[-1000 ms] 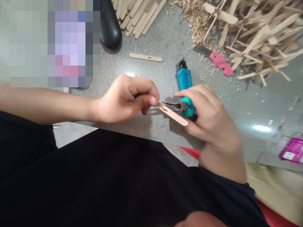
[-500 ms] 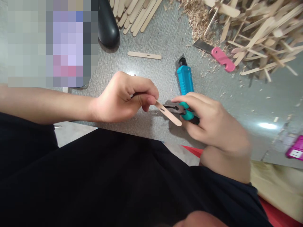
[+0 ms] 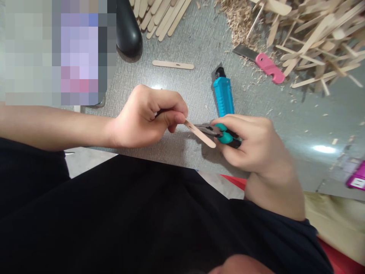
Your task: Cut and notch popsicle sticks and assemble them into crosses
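Observation:
Between thumb and fingers, my left hand (image 3: 155, 118) pinches one end of a wooden craft stick (image 3: 203, 136), which slants down to the right. A small dark slot shows in the stick close to my fingertips. My right hand (image 3: 251, 142) is wrapped round the teal and black handles of a pair of pliers (image 3: 209, 130). Their metal jaws point left and lie behind the stick; whether the tips touch it I cannot tell. Just above my right hand a blue utility knife (image 3: 224, 95) rests on the table, and another slotted craft stick (image 3: 173, 64) lies farther back.
A pink-handled knife (image 3: 269, 67) lies by wood shavings (image 3: 236, 23) and a heap of loose sticks (image 3: 319, 45). More craft sticks (image 3: 162, 17) are laid at the back beside a rounded black object (image 3: 129, 30). A magenta item (image 3: 357, 177) is at the far right.
The held stick has shifted slightly left and turned, its face now narrower to view. My right thumb and index finger have drawn back a little on the pliers.

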Demonstrator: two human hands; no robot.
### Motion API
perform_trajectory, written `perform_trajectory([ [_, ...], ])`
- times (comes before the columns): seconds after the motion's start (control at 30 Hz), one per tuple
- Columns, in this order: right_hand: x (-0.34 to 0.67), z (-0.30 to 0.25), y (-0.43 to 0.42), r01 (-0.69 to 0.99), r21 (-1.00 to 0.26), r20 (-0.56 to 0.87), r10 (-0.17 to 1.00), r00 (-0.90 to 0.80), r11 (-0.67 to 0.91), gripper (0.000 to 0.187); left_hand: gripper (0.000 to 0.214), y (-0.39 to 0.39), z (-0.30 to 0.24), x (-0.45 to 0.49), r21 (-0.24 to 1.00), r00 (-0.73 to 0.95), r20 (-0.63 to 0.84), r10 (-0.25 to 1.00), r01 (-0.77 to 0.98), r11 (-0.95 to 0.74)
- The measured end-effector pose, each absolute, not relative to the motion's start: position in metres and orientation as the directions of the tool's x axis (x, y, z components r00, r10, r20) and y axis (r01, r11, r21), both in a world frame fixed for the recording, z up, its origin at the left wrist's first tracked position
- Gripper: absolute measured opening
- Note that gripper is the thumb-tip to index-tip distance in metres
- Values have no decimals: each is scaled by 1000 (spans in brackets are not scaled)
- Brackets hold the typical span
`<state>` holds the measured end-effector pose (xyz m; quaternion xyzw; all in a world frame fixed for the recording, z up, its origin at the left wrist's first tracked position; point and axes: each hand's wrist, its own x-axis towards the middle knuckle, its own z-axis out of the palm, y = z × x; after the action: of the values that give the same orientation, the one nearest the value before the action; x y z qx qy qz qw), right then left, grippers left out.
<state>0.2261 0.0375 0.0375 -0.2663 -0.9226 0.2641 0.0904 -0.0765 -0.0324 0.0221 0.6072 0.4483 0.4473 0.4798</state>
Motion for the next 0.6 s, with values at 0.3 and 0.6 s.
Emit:
perform_trajectory([
  [0.3, 218, 42, 33, 496, -468, 152, 619, -770, 731, 23, 29, -31, 22, -76, 987, 303, -49, 952, -129, 92],
  [0.6, 225, 20, 53, 618, -339, 507, 691, -515, 709, 9, 35, -32, 20, -70, 951, 182, -158, 970, -236, 199],
])
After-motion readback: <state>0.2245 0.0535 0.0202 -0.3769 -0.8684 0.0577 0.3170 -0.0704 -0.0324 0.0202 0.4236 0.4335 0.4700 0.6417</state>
